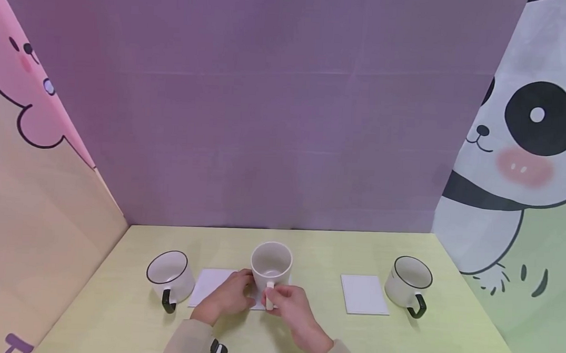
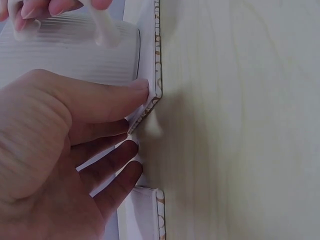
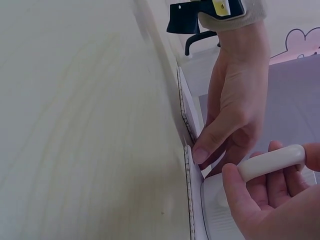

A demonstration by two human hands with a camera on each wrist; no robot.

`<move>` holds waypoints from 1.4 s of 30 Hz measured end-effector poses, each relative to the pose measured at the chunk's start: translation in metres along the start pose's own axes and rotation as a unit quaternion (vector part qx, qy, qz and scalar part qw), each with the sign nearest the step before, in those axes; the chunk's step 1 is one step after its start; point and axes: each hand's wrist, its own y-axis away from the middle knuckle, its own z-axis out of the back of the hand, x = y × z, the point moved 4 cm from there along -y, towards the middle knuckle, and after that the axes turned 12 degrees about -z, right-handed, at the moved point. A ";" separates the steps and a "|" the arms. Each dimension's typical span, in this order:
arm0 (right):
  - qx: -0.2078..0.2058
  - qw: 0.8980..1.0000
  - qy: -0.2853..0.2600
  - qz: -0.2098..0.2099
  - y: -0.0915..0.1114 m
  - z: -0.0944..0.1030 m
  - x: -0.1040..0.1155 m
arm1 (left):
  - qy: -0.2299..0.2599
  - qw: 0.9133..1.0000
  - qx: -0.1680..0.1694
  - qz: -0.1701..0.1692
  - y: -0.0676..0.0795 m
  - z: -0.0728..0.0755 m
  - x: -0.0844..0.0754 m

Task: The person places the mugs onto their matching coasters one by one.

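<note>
A white mug (image 1: 271,263) with ribbed sides and a white handle stands on a thin square white coaster (image 2: 148,52) near the middle of the table. My right hand (image 1: 298,310) pinches the mug's handle (image 3: 272,162) between thumb and fingers. At the coaster's near left corner, my left hand (image 1: 232,294) holds its edge, the thumb (image 2: 115,100) on the front side and the index finger on the left side. Another white coaster (image 1: 210,281) lies just left, partly hidden behind the left hand.
To the left stands a white mug (image 1: 176,282) with black rim and handle. A similar mug (image 1: 401,287) is at the right, beside a third white coaster (image 1: 364,295). A purple backdrop (image 1: 275,144) rises behind the pale wooden table (image 1: 322,252).
</note>
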 end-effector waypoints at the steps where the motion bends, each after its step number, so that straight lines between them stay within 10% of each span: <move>1: 0.001 1.000 0.000 0.000 0.001 -0.001 0.000 | -0.001 1.000 -0.001 -0.002 0.000 0.000 0.000; 13: 0.005 1.000 0.011 0.010 0.004 -0.002 -0.002 | -0.006 1.000 -0.006 -0.010 0.001 0.002 0.001; 23: -0.011 0.987 0.150 0.059 0.011 0.010 0.005 | -0.006 1.000 -0.004 -0.006 0.000 0.001 -0.001; 42: -0.078 0.886 0.410 0.201 0.044 0.030 0.040 | -0.016 1.000 -0.004 -0.006 0.000 0.000 0.000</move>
